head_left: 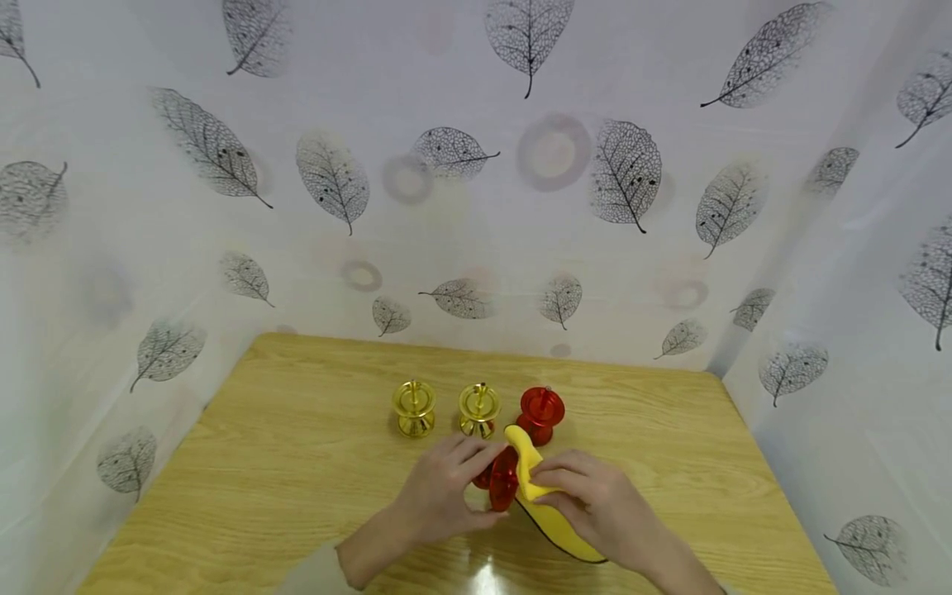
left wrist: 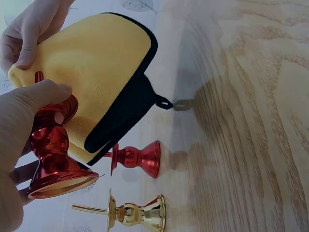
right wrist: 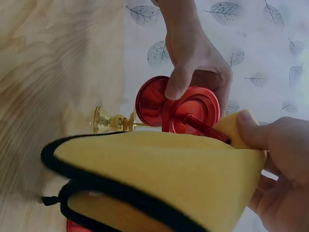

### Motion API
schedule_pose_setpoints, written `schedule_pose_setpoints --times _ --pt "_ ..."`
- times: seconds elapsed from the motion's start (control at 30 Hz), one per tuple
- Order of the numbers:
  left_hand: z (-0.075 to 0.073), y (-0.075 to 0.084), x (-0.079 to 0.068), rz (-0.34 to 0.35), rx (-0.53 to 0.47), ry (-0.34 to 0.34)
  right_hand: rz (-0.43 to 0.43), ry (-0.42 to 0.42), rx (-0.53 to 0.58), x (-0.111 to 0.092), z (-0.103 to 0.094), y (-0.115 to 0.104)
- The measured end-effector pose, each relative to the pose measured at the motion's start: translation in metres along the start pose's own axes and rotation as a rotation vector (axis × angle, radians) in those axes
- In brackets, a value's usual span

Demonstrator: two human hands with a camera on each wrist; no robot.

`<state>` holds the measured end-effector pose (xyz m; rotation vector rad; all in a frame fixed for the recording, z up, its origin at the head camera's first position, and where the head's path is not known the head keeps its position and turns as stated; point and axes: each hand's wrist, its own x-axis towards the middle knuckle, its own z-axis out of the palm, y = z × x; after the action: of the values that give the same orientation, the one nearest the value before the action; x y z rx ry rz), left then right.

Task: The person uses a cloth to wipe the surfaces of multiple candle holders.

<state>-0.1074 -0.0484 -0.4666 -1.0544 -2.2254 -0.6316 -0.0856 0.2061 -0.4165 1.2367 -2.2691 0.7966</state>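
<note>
My left hand [head_left: 440,487] grips a shiny red candle holder [head_left: 503,481], its thumb and fingers round the stem. The holder is tilted, its thin central spike [right wrist: 207,128] pointing toward the right hand. In my right hand [head_left: 598,506] is a folded yellow cloth [left wrist: 96,63] with dark edging and a small hanging loop [left wrist: 164,102]. The right thumb and fingers pinch the cloth close to the spike's tip, and the rest of it hangs down. In the right wrist view the cloth hides part of the held holder.
Behind the hands, a second red candle holder [head_left: 541,409] stands upright on the wooden table [head_left: 312,463]. To its left stand two gold candle holders, the middle one [head_left: 478,405] and the leftmost one [head_left: 414,405]. A leaf-patterned curtain [head_left: 476,231] surrounds the table's back and sides.
</note>
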Motion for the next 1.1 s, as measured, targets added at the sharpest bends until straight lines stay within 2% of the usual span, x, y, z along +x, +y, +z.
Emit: schedule_pose_setpoints --times 0.17,0.3,0.4,0.53,0.63,0.73,0.97,1.1 --pt "0.0 0.001 0.0 -0.005 0.001 0.018 0.055 0.075 0.047 0.003 0.007 -0.002" --pt "0.0 0.002 0.001 0.003 -0.001 0.032 0.05 0.102 0.06 0.007 0.015 -0.004" --pt "0.0 0.005 0.004 0.007 -0.013 0.028 -0.006 0.121 0.027 0.01 0.023 -0.004" --pt "0.001 0.009 0.008 0.027 -0.019 0.023 -0.115 0.135 -0.102 0.011 0.028 -0.004" --pt "0.003 0.011 0.01 0.038 -0.013 0.034 -0.113 0.131 -0.138 0.011 0.025 -0.005" --pt "0.002 0.013 0.011 0.037 -0.002 0.053 -0.022 0.139 -0.09 0.013 0.023 -0.008" --pt "0.003 0.015 0.012 0.043 0.036 0.079 0.296 0.207 -0.063 0.017 0.026 -0.012" --pt "0.004 0.015 0.011 0.031 0.04 0.075 0.466 0.214 -0.032 0.018 0.026 -0.012"
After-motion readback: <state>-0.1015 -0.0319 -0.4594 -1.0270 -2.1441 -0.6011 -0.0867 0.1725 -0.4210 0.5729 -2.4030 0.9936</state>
